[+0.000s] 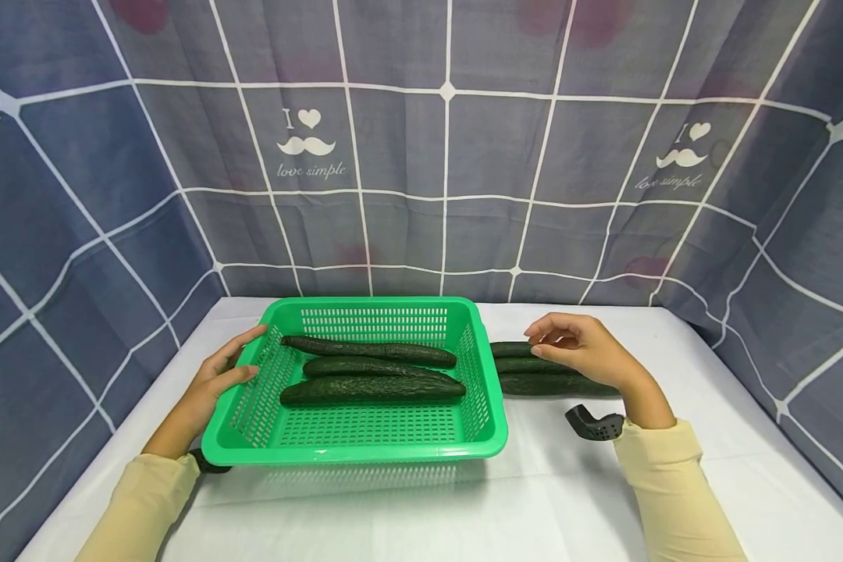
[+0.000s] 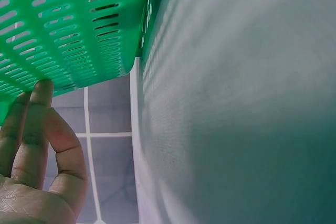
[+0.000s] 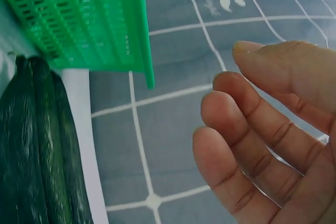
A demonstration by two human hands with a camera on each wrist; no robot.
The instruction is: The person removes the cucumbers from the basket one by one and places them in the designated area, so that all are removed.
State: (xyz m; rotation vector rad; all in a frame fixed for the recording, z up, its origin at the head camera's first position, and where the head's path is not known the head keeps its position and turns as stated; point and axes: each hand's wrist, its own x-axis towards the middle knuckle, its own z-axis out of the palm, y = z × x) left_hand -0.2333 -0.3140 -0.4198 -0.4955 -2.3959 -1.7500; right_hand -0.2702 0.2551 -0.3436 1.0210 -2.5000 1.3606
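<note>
A green plastic basket (image 1: 354, 454) with slotted walls stands on the white table, and three cucumbers (image 1: 372, 389) lie lengthwise inside it. My left hand (image 1: 214, 382) grips the basket's left rim, the thumb over the edge and several fingers against the outer wall, as the left wrist view shows. To the right of the basket, three more cucumbers (image 3: 39, 145) lie side by side on the cloth. Above these, my right hand (image 1: 579, 347) hovers with loosely bent fingers (image 3: 215, 156) and nothing between them; it partly covers them in the head view.
A white cloth (image 1: 534, 499) covers the table. Grey-blue checked curtains (image 1: 400, 140) hang close behind it and on both sides. A black wrist mount (image 1: 593, 424) juts out from the right sleeve.
</note>
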